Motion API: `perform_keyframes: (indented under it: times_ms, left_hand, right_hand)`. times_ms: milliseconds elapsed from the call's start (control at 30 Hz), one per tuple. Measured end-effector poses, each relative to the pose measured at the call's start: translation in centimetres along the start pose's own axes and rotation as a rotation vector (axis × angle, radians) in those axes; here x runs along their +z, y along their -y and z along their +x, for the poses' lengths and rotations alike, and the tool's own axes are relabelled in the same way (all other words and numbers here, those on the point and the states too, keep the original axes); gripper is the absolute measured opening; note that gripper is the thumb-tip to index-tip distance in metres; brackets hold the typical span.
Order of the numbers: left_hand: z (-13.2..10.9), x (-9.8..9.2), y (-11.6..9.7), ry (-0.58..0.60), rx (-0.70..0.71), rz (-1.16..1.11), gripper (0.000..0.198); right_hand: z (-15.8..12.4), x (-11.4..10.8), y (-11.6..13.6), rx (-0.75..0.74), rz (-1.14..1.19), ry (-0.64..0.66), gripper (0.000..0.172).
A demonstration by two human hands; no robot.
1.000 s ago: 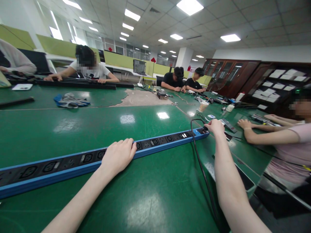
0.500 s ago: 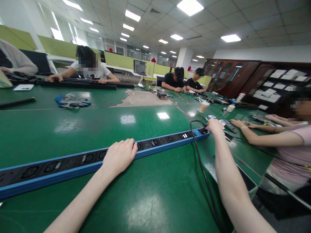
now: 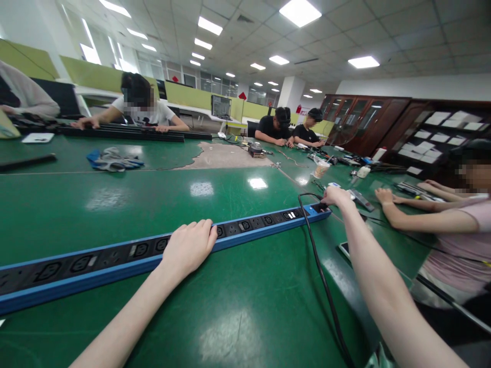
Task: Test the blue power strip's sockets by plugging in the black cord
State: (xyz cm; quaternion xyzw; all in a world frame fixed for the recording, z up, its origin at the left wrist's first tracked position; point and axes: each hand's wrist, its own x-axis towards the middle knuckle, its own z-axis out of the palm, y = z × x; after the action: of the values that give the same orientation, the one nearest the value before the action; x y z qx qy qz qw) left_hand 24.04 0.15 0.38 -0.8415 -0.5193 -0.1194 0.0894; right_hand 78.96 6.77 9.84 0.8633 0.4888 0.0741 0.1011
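Note:
A long blue power strip (image 3: 256, 222) with a black socket face runs across the green table from the left edge toward the right. My left hand (image 3: 191, 244) lies over its middle, fingers wrapped on the far side and thumb along the top. At the strip's right end, my right hand (image 3: 336, 197) is closed on the dark plug of a black power cord (image 3: 321, 268). The plug meets the end socket, but my fingers partly cover it; how deep it sits I cannot tell. From there the cord loops up and drops toward the table's near edge.
Gloves (image 3: 115, 159) lie at the far left, with black rails (image 3: 123, 134) behind them. A plastic cup (image 3: 321, 166) and a white bottle (image 3: 363, 171) stand beyond my right hand. A co-worker (image 3: 456, 225) sits close on the right; others work across the table.
My right forearm has swung outward to the right while that hand stays at the plug, shifted slightly left. My left hand and the strip hold still. The right co-worker's near hand has moved right.

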Motion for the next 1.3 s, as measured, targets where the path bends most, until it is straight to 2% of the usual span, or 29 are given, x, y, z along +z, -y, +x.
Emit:
perform_keyframes:
  times_ms: [200, 400, 567, 667, 767, 967, 1133, 1200, 1300]
  left_hand:
    - [-0.1, 0.2, 0.1, -0.011, 0.002, -0.009, 0.042]
    - [0.0, 0.3, 0.2, -0.012, -0.005, -0.022, 0.041]
    - [0.0, 0.2, 0.1, 0.010, -0.012, -0.020, 0.042]
    - [0.0, 0.1, 0.1, 0.011, -0.011, -0.010, 0.042]
    - [0.1, 0.1, 0.1, 0.020, -0.021, -0.012, 0.041]
    - [0.0, 0.0, 0.1, 0.013, -0.006, -0.002, 0.042]
    - [0.0, -0.1, 0.1, -0.001, -0.001, -0.011, 0.043]
    - [0.0, -0.1, 0.1, 0.003, -0.006, -0.020, 0.043]
    - [0.0, -0.2, 0.0, 0.012, -0.017, -0.038, 0.042]
  right_hand:
    - [0.6, -0.6, -0.9, -0.042, 0.148, 0.171, 0.021]
    - [0.4, -0.1, -1.2, -0.056, 0.109, 0.121, 0.011]
    - [1.5, 0.5, -2.8, -0.097, 0.150, 0.134, 0.014]
    - [1.5, 1.1, -3.2, -0.100, 0.123, 0.068, 0.018]
    - [1.4, 1.2, -2.8, -0.092, 0.093, 0.022, 0.019]
    - [2.0, 0.3, -1.8, -0.059, 0.091, 0.160, 0.016]
    - [1.2, 0.1, -1.0, -0.082, 0.031, 0.057, 0.016]
    - [1.2, -0.5, -0.3, -0.074, 0.002, 0.108, 0.014]
    - [1.8, -1.7, 0.4, -0.060, 0.006, 0.260, 0.012]
